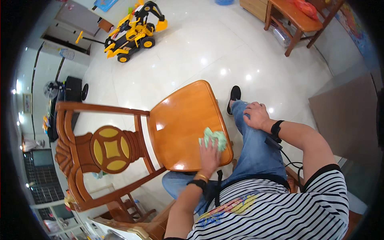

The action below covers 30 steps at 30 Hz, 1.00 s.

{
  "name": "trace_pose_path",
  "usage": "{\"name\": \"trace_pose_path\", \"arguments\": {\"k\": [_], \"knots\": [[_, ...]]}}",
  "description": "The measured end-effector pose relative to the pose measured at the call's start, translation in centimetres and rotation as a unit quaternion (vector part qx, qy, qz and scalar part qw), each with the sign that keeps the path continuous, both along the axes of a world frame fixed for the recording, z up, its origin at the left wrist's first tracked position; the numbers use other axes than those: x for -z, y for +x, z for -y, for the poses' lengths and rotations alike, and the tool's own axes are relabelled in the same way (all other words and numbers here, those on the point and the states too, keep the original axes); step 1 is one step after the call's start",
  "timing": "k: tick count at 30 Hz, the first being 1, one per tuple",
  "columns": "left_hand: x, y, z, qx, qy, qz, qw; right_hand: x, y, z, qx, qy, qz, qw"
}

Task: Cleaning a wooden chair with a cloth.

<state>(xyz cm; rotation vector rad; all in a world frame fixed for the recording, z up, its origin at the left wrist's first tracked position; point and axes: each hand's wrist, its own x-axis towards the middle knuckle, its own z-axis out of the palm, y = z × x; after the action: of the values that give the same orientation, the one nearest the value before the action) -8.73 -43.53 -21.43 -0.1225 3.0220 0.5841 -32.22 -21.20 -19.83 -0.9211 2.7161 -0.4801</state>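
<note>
My left hand [210, 157] is on the front part of the wooden chair seat [183, 126], its fingers on a crumpled light green cloth [218, 139] that lies against the varnished surface. The chair's carved backrest [112, 149], with a round yellow-and-brown medallion, extends to the left. My right hand [256, 115] holds nothing and rests on the knee of my jeans [255, 144], fingers somewhat spread. Both wrists wear black bands. A small black device with a cable [273, 142] is beside my right forearm.
A yellow and black toy excavator [132, 36] stands on the glossy tiled floor [192, 45]. Another wooden chair [303, 18] with a red item is at the upper right. A large brown panel [345, 117] stands to the right, and more wooden furniture [120, 210] is at the lower left.
</note>
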Motion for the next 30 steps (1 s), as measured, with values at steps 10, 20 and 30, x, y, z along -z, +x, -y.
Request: {"name": "trace_pose_path", "arguments": {"k": [10, 20, 30], "knots": [[-2.5, -13.3, -1.0, 0.063, -0.063, 0.042, 0.995, 0.1, -0.1, 0.7, -0.001, -0.016, -0.005, 1.000], [-2.3, -27.0, 5.9, 0.018, -0.165, 0.024, 0.986, 0.3, -0.2, 1.5, -0.005, -0.049, -0.007, 0.999], [-3.0, -9.3, -1.6, 0.238, -0.045, 0.094, 0.966, 0.3, -0.6, 0.8, 0.005, -0.035, 0.012, 0.999]]}}
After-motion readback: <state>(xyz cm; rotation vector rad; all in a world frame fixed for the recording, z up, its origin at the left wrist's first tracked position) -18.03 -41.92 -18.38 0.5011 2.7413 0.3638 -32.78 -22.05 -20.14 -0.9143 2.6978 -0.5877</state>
